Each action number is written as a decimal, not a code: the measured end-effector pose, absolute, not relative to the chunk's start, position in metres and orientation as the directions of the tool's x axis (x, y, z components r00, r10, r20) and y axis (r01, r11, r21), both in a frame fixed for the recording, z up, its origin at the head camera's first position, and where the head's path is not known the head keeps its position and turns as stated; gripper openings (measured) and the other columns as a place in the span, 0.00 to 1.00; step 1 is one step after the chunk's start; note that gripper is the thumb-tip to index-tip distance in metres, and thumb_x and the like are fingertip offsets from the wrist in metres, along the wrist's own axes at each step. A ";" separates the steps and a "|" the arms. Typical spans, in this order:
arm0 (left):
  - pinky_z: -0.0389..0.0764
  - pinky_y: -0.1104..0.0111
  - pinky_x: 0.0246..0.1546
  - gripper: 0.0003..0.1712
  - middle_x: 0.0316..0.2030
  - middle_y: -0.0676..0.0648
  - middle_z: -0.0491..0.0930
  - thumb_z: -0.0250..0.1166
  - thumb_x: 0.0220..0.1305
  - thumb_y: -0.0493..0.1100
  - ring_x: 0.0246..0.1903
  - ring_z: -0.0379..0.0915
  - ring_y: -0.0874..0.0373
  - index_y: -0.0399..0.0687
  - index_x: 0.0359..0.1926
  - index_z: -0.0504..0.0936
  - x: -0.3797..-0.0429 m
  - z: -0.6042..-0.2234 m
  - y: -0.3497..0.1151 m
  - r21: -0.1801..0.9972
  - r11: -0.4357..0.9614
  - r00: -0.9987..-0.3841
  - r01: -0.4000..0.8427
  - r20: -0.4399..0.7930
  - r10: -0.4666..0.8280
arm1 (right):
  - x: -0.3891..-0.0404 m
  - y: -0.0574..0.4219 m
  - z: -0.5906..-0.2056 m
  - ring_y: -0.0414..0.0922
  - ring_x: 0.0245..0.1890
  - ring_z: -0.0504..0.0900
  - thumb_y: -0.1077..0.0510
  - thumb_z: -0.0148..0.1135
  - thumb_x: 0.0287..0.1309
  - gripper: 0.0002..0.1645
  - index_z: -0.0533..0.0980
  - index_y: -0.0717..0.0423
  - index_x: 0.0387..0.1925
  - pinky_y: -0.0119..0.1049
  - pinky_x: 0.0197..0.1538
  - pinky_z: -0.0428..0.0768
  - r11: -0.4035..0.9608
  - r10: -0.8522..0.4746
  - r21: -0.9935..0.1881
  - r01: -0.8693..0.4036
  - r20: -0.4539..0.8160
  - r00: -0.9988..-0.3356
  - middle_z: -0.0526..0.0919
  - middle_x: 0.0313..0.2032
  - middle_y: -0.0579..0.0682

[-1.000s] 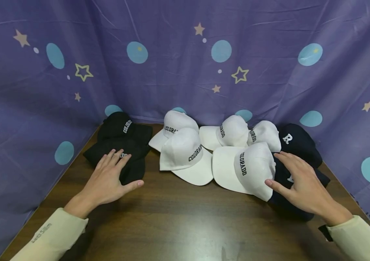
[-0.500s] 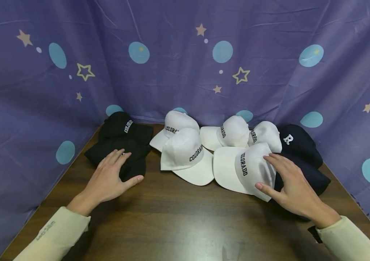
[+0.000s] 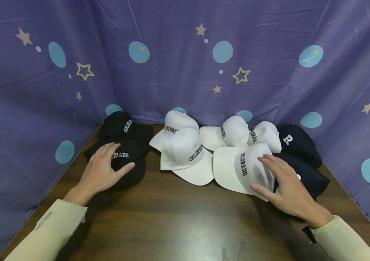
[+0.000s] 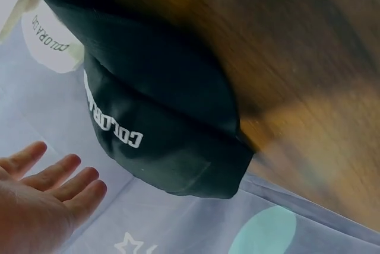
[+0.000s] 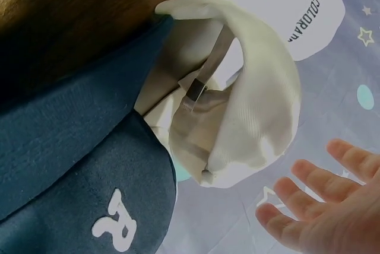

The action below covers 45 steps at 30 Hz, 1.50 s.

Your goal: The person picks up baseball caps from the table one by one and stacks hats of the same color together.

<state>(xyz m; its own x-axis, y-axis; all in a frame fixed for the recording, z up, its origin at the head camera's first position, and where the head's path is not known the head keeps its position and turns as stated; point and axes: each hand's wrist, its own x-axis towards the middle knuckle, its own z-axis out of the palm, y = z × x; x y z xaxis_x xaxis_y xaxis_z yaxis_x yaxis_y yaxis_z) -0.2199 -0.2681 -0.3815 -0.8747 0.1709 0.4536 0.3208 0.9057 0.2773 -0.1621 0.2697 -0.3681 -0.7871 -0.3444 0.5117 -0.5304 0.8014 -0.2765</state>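
In the head view my left hand (image 3: 101, 170) hovers in front of the front black cap (image 3: 132, 168), fingers spread and holding nothing. That cap, lettered COLORADO, also shows in the left wrist view as a black cap (image 4: 160, 99) apart from my fingertips (image 4: 89, 194). Over on the right, my right hand (image 3: 286, 186) hangs before the front white cap (image 3: 256, 166) and a navy cap (image 3: 308, 174), partly hiding both. The right wrist view shows the white cap's (image 5: 267, 88) open back with its strap, and the navy cap (image 5: 77, 171) with a white R. My right fingers (image 5: 309, 189) touch neither.
Two white caps (image 3: 186, 152) overlap left of centre. Behind the front white cap sit two more, a white cap (image 3: 233, 130) and another white cap (image 3: 266, 134). A second black cap (image 3: 116, 125) and a second navy cap (image 3: 302, 145) stand at the back. A purple curtain (image 3: 178, 87) encloses the wooden table (image 3: 178, 224).
My right hand has moved left, from the navy cap toward the front white cap. The left hand has drawn slightly left, uncovering more of the black cap's lettering. The caps have stayed put.
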 end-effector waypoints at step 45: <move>0.50 0.34 0.58 0.67 0.63 0.23 0.52 0.53 0.51 0.81 0.60 0.46 0.25 0.31 0.70 0.48 -0.272 -0.381 -0.302 0.227 0.971 -0.980 0.072 0.198 0.026 | -0.146 0.250 -0.381 0.54 0.64 0.60 0.29 0.69 0.41 0.50 0.68 0.46 0.64 0.61 0.60 0.60 0.813 -0.391 -0.176 -0.555 0.541 -0.745 0.68 0.63 0.51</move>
<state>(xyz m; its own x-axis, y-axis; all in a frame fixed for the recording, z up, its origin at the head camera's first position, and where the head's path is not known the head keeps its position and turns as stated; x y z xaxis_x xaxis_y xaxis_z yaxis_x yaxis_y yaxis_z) -0.2723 -0.3023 -0.3807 -0.9799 0.0263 0.1977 0.0719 0.9713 0.2269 -0.1457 0.2504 -0.3805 -0.7450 -0.3909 0.5405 -0.5546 0.8132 -0.1763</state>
